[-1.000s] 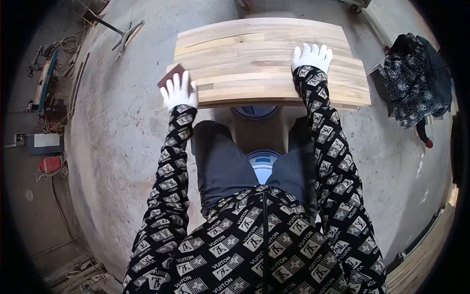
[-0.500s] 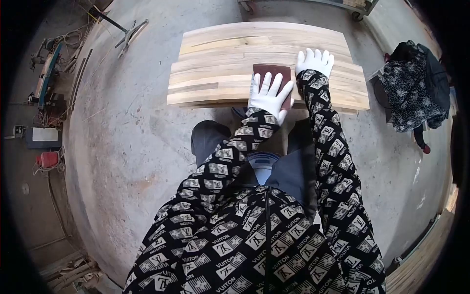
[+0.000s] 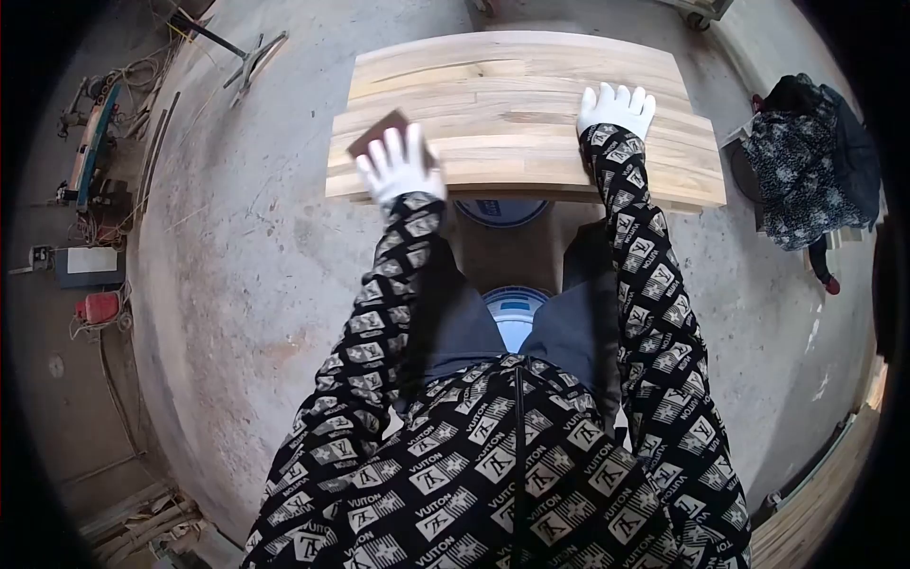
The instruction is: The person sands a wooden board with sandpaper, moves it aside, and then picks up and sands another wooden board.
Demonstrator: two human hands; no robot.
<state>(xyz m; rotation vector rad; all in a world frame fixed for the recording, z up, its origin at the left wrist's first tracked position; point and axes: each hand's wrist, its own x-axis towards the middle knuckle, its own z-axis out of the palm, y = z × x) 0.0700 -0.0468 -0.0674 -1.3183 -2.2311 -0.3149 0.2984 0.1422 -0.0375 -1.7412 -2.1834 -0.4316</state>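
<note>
A pale, striped wooden board (image 3: 531,71) lies across the top middle, with a stepped outline at both ends. Near its left front corner, my white-gloved left hand (image 3: 403,174) holds a dark brown sheet (image 3: 361,142) flat beneath its slightly blurred, spread fingers. The sheet's far corner sticks out past the fingertips. On the right part of the board rests my gloved right hand (image 3: 616,109), fingers apart, with nothing visible in it.
Blue-rimmed buckets (image 3: 502,212) (image 3: 515,308) are below the board and between my legs. A person (image 3: 806,161) in dark patterned clothing is at the right. A metal stand (image 3: 248,64) is at the upper left, a red container (image 3: 97,307) at the left, and a wheeled frame (image 3: 700,13) at the top.
My left hand has moved left across the board, taking the brown sheet with it, now tilted. My right hand stays on the board. More of the bucket below the board shows.
</note>
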